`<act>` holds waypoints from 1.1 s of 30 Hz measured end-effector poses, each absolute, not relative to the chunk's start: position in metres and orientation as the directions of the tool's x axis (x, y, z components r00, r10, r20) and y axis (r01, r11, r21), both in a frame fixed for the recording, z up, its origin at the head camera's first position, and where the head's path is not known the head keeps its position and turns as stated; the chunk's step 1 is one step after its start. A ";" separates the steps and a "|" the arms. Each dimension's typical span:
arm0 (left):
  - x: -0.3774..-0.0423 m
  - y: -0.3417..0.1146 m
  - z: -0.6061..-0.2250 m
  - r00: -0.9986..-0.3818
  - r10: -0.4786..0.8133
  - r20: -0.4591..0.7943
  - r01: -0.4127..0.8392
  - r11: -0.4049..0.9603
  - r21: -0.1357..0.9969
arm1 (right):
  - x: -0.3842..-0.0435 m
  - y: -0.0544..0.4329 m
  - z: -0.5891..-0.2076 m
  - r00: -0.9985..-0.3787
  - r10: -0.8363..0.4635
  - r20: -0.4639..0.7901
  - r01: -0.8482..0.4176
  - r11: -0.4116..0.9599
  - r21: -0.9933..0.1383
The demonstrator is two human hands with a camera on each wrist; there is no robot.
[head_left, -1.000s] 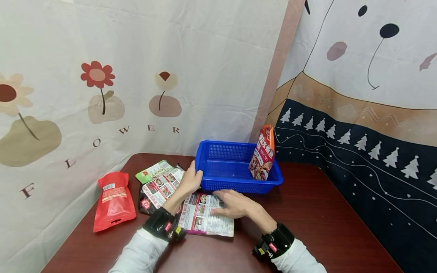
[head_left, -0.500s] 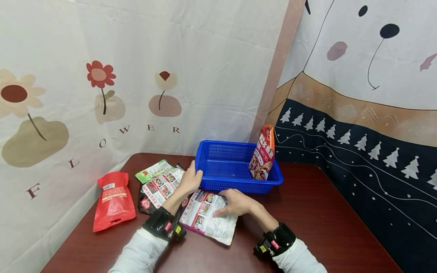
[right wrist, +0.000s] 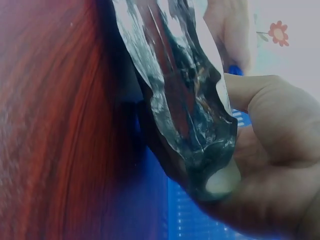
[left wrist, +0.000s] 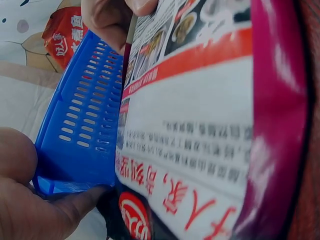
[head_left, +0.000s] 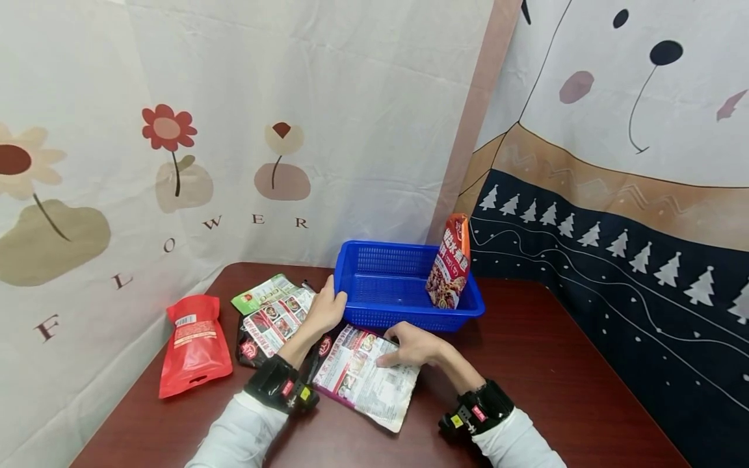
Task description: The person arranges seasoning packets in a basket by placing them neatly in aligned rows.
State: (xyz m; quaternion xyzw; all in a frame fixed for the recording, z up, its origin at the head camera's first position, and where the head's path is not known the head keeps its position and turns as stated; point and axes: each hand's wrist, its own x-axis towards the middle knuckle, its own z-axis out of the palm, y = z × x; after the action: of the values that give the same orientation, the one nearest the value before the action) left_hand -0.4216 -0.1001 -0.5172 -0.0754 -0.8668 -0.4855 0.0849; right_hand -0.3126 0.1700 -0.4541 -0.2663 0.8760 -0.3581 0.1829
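Note:
My left hand [head_left: 326,312] grips the left end of a blue plastic basket [head_left: 404,320]; thumb and finger are on its rim in the left wrist view. My right hand [head_left: 412,344] pinches a food pouch [head_left: 370,380], thumb on top, the other fingers mostly hidden beneath. The pouch has a white printed back and a purple edge [left wrist: 280,100]. It lies slanted just in front of the basket. In the right wrist view its silvery end [right wrist: 185,100] is tilted up off the table. A red-orange pouch [head_left: 449,263] stands upright in the basket's right end.
Left of the basket, several overlapping pouches lie flat, among them a green one [head_left: 263,292] and a black-edged white one [head_left: 281,322]. A red pouch [head_left: 195,344] lies near the left edge of the brown table [head_left: 526,390]. Printed cloths hang behind and at right.
My right hand has moved slightly right with the pouch, which has turned clockwise, its near edge swinging toward me. The left hand and the basket have stayed in place.

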 end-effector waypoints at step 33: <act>-0.422 -0.100 -0.516 -0.977 0.041 0.208 0.200 0.504 0.840 | -0.316 0.239 -0.402 -0.613 -0.789 -0.036 -0.567 0.471 -0.676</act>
State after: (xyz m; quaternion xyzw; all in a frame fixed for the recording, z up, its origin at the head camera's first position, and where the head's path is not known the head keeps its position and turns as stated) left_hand -0.4224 -0.0999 -0.5160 -0.0698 -0.8635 -0.4930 0.0804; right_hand -0.3160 0.2389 -0.4021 -0.4038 0.8395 -0.3186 0.1749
